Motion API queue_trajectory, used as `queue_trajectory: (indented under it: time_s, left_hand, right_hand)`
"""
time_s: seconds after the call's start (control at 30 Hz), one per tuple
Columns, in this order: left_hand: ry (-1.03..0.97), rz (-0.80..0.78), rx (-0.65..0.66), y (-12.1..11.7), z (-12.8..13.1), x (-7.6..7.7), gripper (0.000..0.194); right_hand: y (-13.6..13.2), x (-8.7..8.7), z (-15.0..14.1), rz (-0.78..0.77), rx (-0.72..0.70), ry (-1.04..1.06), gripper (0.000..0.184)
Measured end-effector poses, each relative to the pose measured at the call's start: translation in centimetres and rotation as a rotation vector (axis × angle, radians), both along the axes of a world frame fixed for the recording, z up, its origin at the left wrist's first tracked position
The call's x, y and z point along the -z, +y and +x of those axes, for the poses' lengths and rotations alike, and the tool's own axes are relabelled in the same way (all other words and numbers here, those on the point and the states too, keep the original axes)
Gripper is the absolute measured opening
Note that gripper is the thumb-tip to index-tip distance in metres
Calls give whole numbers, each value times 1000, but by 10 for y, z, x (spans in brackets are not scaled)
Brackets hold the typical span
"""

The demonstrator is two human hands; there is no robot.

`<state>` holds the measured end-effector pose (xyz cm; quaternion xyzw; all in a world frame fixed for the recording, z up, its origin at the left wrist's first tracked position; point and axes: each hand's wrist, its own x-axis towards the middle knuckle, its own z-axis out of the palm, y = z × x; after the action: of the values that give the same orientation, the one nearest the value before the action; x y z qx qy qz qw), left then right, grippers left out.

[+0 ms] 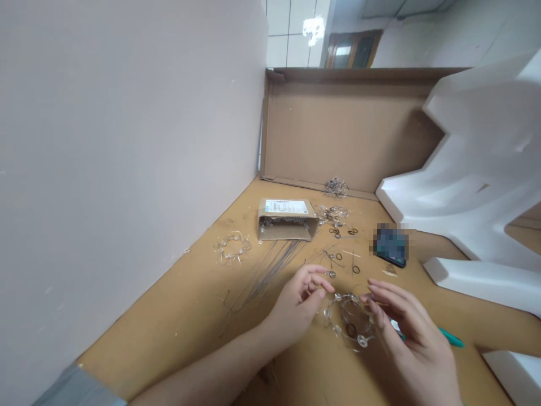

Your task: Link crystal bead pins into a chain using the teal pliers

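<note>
A beaded wire ring (362,340), with clear beads along thin silvery wire, is between my hands. My right hand (412,332) pinches its right side between thumb and fingertips. At its upper left, my left hand (296,301) has thumb and a finger close together, the index finger reaching forward; any fine wire between them is too small to make out. Inside the ring's outline shows a dark small ring (351,330). Just beyond my left fingertips lies a small round piece (332,274). A green-handled tool (451,337) is partly hidden behind my right hand.
A small open cardboard box (266,221) stands ahead, loose wires (276,265) before it. Another beaded ring (232,246) lies left. Beaded wire heaps (333,214), dark rings (356,269) and a phone (389,246) lie farther right. White foam blocks (477,282) border the right.
</note>
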<state>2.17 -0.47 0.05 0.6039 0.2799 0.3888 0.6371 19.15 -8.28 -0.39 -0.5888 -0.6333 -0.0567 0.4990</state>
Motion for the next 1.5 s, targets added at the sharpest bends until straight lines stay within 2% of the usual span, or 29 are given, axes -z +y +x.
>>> queue_trajectory:
  time_s: [0.1, 0.27, 0.4, 0.53, 0.63, 0.7, 0.8, 0.87, 0.93, 1.0, 1.1, 1.17, 1.3, 1.4, 1.5]
  left_hand:
    - [-12, -94, 52, 4, -1, 0, 27]
    - [-5, -156, 117, 7, -1, 1, 26]
    - [62, -167, 170, 7, -4, -4, 24]
    - [211, -126, 259, 8, -7, -6, 21]
    - [329, -124, 254, 8, -7, -4, 21]
    - [404, -47, 197, 7, -7, -2, 20]
    - [527, 193, 114, 4, -9, -2, 19]
    - [553, 283, 100, 2, -10, -3, 27]
    - [502, 276, 137, 1, -9, -3, 45]
    - [447, 247, 207, 0, -9, -2, 54]
    - [468, 250, 281, 1, -8, 1, 39]
    - [513, 276, 281, 3, -8, 2, 27]
    - [628, 395, 195, 5, -10, 2, 11]
    - [690, 479, 118, 6, -12, -2, 8]
    - [749, 507, 30, 7, -13, -6, 5]
  right_hand:
    - [0, 1, 1, 3, -19, 10, 15]
    - [1, 3, 4, -55, -18, 93, 18]
    - [5, 7, 11, -262, -58, 272, 17]
    - [12, 12, 14, -506, -233, 547, 22]
    - [14, 13, 13, -608, -324, 639, 23]
    - [14, 12, 12, -638, -347, 659, 23]
    - [14, 12, 8, -690, -388, 677, 23]
    - [15, 15, 4, -734, -435, 699, 24]
    - [16, 19, -1, -782, -488, 731, 28]
    - [17, 23, -5, -831, -536, 760, 32]
    - [18, 26, -8, -895, -576, 782, 31]
    - [18, 26, -6, -914, -580, 787, 31]
    - [18, 28, -3, -888, -535, 775, 34]
    - [17, 29, -2, -843, -436, 711, 39]
    - [17, 27, 4, -804, -277, 595, 41]
